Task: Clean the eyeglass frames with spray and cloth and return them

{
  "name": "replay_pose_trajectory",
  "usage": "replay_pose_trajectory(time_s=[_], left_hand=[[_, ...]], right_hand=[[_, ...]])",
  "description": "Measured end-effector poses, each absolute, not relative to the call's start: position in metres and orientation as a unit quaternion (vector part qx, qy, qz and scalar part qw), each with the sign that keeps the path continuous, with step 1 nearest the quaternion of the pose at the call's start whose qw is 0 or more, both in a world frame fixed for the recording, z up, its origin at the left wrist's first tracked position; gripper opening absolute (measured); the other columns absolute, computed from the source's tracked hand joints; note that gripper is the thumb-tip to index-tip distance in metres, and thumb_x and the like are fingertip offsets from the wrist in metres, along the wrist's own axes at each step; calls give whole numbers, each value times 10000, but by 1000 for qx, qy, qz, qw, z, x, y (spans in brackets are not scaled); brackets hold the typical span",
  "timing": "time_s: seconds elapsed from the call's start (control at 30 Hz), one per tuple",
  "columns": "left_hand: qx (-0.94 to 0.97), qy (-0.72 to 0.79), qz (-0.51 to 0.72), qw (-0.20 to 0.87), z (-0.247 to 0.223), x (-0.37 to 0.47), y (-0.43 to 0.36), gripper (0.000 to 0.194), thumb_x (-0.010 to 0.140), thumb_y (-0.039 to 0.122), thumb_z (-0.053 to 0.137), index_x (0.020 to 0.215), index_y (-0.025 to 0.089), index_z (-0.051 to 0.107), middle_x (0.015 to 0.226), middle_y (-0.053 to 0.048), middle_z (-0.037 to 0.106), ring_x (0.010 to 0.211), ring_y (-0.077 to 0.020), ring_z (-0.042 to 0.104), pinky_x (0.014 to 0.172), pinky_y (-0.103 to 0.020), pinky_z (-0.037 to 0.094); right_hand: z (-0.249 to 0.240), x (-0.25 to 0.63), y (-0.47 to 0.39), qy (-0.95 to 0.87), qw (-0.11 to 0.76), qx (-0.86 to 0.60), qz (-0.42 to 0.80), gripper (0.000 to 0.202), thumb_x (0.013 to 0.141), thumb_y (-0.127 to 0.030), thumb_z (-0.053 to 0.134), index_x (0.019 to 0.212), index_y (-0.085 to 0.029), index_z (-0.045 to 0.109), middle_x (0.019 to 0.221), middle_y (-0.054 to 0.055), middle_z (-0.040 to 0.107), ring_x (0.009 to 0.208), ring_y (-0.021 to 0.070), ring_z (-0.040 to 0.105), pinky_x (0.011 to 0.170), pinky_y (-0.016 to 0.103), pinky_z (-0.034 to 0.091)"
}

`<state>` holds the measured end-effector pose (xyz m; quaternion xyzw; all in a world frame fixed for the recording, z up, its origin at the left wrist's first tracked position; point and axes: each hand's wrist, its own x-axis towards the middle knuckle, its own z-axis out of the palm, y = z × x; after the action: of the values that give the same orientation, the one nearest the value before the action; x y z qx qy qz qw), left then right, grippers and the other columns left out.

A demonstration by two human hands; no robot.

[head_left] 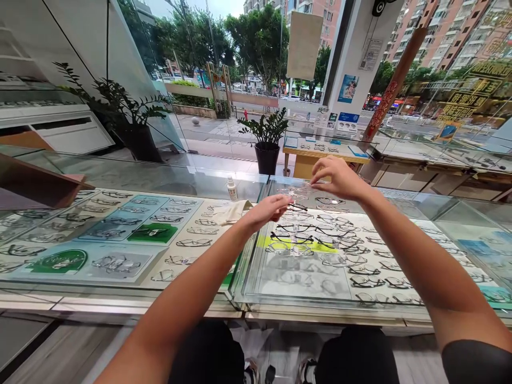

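Over the right-hand glass counter, my left hand (271, 209) has its fingers curled together at the left end of a pair of dark-framed eyeglasses (299, 207). My right hand (335, 176) pinches the right end of thin, pale-framed eyeglasses (294, 191) just behind them. The left thumb is mostly hidden. Below my hands, black-framed eyeglasses (294, 229) and clear-looking eyeglasses (288, 249) lie in a column on the glass top. Another thin-framed pair (330, 201) lies under my right wrist.
Many spectacle frames (366, 270) fill the glass display case (256, 301). A beige cloth (230, 213) and a small white spray bottle (232, 189) are on the left counter. Behind stand a potted plant (267, 154), a small display table (304, 160) and tall windows.
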<state>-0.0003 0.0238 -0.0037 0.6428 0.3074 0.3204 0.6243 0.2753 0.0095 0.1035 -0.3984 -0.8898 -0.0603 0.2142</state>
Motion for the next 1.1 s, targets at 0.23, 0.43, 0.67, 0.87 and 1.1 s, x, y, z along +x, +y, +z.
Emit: replay_pose_trajectory(time_s=[0.23,0.43,0.67,0.87,1.1], left_hand=[[896,272,202,287,12,-6,5,222,917,395,670,829,197,717,600,48,417,584,-128,395,614,-281,277],[939,248,82,225,20,-3,-11,166,851,372,751,890,214,788,650,29,556,604,-144,500,612,-302,307],[943,282,-6,175,17,1,-17,257,839,436,783,1020,259,825,760,-21,705,714,-214,608,634,-315,311],[948,279,-12,155,13,2,-18,226,825,425,800,982,266,832,784,-34,738,744,-231,641,640,-325,314],[947,286,0,145,5,4,-16,189,797,415,833,905,260,835,770,-43,733,719,-235,640,638,-335,321]], right_hand=[[28,353,89,-763,48,-641,-61,178,967,-364,754,1024,-280,900,1223,121,740,1166,325,549,969,455,376],[-13,371,106,-723,36,-688,-56,224,974,-382,712,1021,-262,895,1198,158,719,1146,329,505,995,470,350],[-23,374,109,-726,30,-686,-32,231,954,-377,704,986,-252,895,1194,151,717,1152,330,515,1026,481,345],[-10,362,93,-717,70,-692,-36,268,973,-338,668,1092,-207,869,1250,187,709,1167,353,553,1009,483,375],[16,337,11,-707,263,-657,-1,363,1089,-334,376,1197,-218,702,910,86,737,782,242,617,709,357,388]])
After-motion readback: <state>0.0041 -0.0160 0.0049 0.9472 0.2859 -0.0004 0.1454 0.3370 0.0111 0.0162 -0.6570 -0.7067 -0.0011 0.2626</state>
